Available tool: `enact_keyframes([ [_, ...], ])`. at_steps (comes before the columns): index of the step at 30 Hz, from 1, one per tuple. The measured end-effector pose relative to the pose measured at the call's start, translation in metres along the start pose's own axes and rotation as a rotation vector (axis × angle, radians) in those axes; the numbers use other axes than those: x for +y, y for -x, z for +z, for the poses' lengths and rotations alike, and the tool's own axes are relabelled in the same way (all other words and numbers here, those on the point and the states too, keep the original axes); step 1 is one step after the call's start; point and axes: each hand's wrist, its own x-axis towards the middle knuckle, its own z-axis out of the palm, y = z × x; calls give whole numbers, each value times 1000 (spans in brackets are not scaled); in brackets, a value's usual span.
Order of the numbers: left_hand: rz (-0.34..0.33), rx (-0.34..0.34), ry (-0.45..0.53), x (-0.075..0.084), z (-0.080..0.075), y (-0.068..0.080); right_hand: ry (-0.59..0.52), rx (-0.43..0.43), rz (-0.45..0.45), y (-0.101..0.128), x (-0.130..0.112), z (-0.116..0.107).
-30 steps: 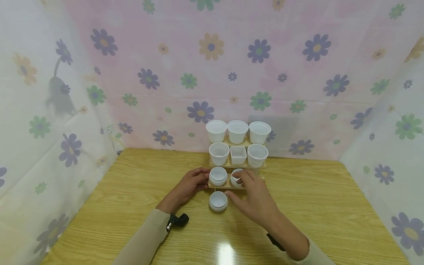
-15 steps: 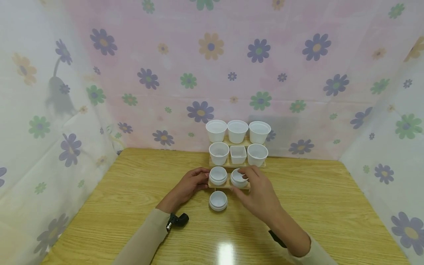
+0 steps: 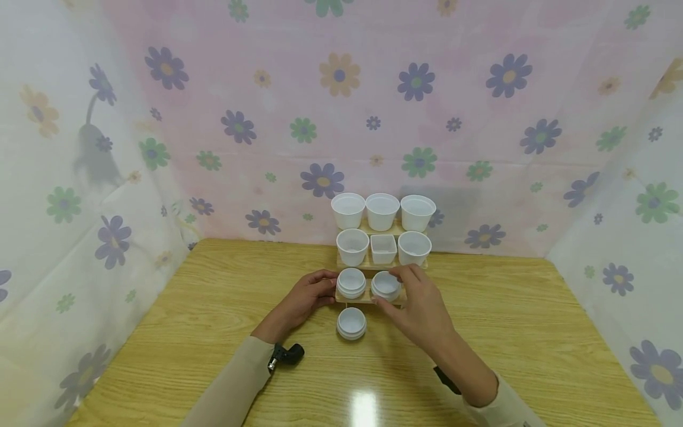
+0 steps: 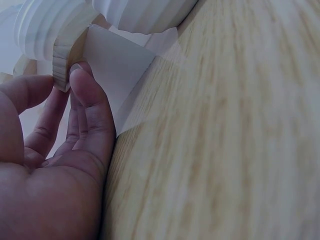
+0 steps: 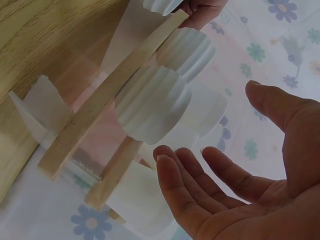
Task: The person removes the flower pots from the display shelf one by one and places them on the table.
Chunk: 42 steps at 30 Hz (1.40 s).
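In the head view, a white tiered stand with wooden shelves [image 3: 365,300] carries white pots. My left hand [image 3: 303,300] holds the lowest shelf at its left end; the left wrist view shows thumb and fingers pinching the board end [image 4: 62,62]. Two round ribbed pots sit on that shelf, a left pot [image 3: 351,284] and a right pot [image 3: 385,287]. My right hand [image 3: 424,311] is beside the right pot, thumb in front and fingers behind. In the right wrist view its fingers [image 5: 175,187] are spread apart, with a gap to the ribbed pot [image 5: 152,102].
A third ribbed pot [image 3: 351,324] stands in front of the stand. On the middle shelf are two round pots and a square pot [image 3: 383,249]. Three larger pots [image 3: 382,212] line the top shelf, close to the flowered backdrop [image 3: 277,196]. Wooden table [image 3: 240,279] lies around.
My right hand has drawn back to the right, and its fingers no longer cover the right pot's opening. The left hand stays at the shelf end.
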Motion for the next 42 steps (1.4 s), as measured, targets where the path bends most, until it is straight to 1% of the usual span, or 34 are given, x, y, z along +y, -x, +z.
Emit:
enact_keyframes([
  [7, -5, 7, -6, 0, 0, 0, 18, -31, 62, -1, 2, 2],
  [17, -12, 9, 11, 2, 2, 0, 41, -36, 80, -3, 7, 6],
  [27, -17, 16, 14, 3, 2, 1, 68, -42, 108, -4, 17, 17],
  [42, -17, 20, 13, 3, 2, 0, 36, -8, 65, -5, 28, 26],
])
